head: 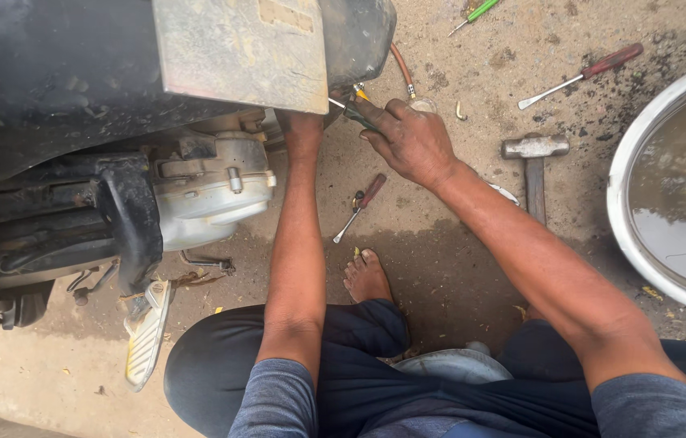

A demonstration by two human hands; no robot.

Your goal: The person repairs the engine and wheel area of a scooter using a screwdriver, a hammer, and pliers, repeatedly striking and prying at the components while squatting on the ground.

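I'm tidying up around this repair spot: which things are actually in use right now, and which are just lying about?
In use:
- green-handled screwdriver, held in the right hand
- scooter underside, where the left hand reaches

Lying about:
- hammer
- red-handled screwdriver
- second red-handled screwdriver
- green screwdriver
- water basin

A motorcycle (116, 122) fills the left of the ground (440, 259), its footrest (146, 332) beside the seated person's knee. The right hand (408, 142) holds a screwdriver (351, 113) at the machine's underside; the left hand (298, 126) reaches beneath it. A second screwdriver (362, 207) lies between the forearms, a hammer (534, 166) to the right, a water basin (675, 186) at far right.
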